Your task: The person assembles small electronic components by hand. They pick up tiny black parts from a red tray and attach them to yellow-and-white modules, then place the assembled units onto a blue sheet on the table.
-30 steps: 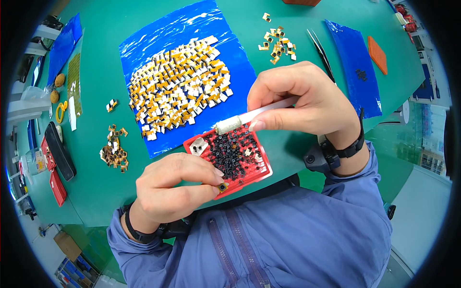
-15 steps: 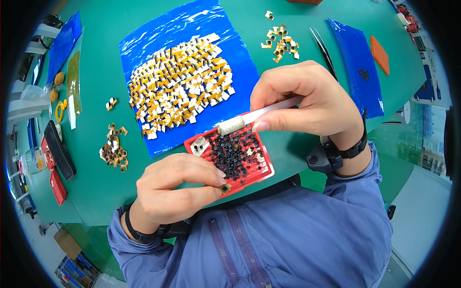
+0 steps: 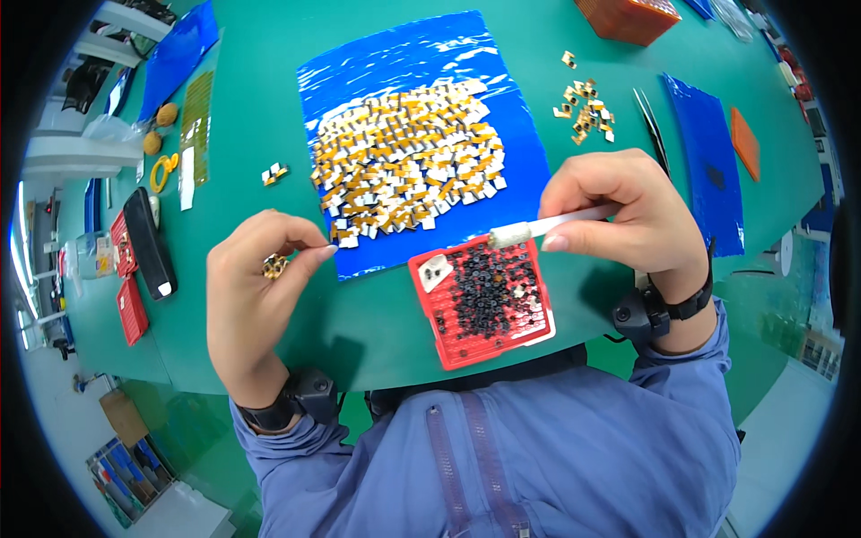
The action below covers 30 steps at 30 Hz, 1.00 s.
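Note:
My right hand (image 3: 632, 211) grips a white stick-like tool (image 3: 560, 224) with a rough, pale wrapped tip. That tip lies over the far edge of a shallow red tray (image 3: 453, 359) full of small black round pieces (image 3: 484, 291). Off to the tray's left, my left hand (image 3: 256, 296) is closed in a pinch, its fingertips beside the left edge of a blue sheet (image 3: 395, 67). What the pinch holds, if anything, I cannot make out. Small gold pieces (image 3: 275, 265) show behind its curled fingers. Many white-and-gold flex pieces (image 3: 408, 152) cover the blue sheet.
Loose gold pieces (image 3: 587, 112) lie at the far right, with tweezers (image 3: 653, 130), another blue sheet (image 3: 708, 170) and an orange block (image 3: 744, 143) beyond. An orange-brown stack (image 3: 628, 20) stands at the back. Leftward are a black case (image 3: 146, 242) and yellow-handled scissors (image 3: 161, 173).
My left hand has left the red tray, where it held a small dark-centred gold piece, and moved left over the loose pile. The right hand keeps the tool by the tray; the view has shifted.

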Each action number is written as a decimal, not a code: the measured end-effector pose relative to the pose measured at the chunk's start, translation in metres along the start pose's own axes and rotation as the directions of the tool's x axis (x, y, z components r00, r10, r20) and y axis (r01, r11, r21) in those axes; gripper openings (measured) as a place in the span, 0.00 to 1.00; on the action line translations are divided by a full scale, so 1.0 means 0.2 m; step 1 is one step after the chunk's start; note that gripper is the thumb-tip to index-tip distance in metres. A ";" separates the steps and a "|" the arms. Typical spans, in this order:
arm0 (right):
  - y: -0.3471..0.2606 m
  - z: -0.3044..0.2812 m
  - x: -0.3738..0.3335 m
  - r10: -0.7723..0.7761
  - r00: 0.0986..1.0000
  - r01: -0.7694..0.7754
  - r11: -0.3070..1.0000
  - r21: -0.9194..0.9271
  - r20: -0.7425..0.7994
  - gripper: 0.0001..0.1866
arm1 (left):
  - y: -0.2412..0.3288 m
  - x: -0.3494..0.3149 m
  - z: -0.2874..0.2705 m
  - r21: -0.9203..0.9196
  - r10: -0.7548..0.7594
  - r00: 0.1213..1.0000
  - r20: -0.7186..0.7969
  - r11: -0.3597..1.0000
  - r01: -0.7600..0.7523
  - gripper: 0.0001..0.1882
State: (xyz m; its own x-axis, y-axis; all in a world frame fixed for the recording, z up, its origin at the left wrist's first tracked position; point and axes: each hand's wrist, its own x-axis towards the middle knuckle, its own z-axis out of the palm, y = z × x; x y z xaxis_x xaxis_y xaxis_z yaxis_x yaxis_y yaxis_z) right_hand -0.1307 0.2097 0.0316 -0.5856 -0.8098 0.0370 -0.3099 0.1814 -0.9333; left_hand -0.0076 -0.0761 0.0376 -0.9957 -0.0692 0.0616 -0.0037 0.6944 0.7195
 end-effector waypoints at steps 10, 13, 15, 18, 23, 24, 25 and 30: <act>0.03 0.01 0.00 0.011 1.000 -0.009 0.998 0.064 -0.028 0.07 | -0.07 0.04 0.09 0.176 0.176 0.979 0.098 0.966 -0.191 0.07; 0.03 0.00 0.00 0.020 1.000 -0.019 1.000 0.014 -0.018 0.07 | -0.09 0.04 0.11 0.197 0.188 0.976 0.106 0.958 -0.206 0.07; 0.03 0.00 0.00 0.036 0.999 -0.036 0.999 0.010 -0.008 0.07 | -0.11 0.04 0.11 0.219 0.195 0.976 0.101 0.952 -0.213 0.07; 0.03 0.00 0.00 0.047 0.999 -0.046 0.998 0.040 -0.009 0.07 | -0.12 0.05 0.11 0.227 0.197 0.975 0.100 0.950 -0.215 0.08; 0.02 0.01 -0.01 0.039 0.999 -0.039 0.997 0.064 -0.011 0.07 | -0.12 0.06 0.08 0.250 0.166 0.986 -0.032 0.956 -0.153 0.10; 0.02 0.00 -0.01 0.036 0.999 -0.035 0.998 0.059 -0.010 0.07 | -0.13 0.06 0.06 0.256 0.166 0.983 -0.076 0.956 -0.142 0.11; 0.02 0.00 0.00 0.032 0.999 -0.032 0.998 0.055 -0.009 0.07 | -0.16 0.07 0.03 0.304 0.212 0.967 -0.142 0.939 -0.161 0.11; 0.02 0.00 -0.01 0.031 0.999 -0.031 0.999 0.011 -0.013 0.07 | -0.28 0.03 -0.14 0.325 -0.018 0.951 -0.307 0.938 0.122 0.10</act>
State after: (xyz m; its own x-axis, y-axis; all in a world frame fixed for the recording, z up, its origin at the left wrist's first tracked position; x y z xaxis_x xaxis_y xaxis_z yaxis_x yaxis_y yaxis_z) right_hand -0.1306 0.2124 0.0276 -0.6047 -0.7963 0.0126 -0.2834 0.2004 -0.9378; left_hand -0.0116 -0.1358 0.0163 -0.9188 -0.2981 0.2586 -0.1555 0.8757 0.4571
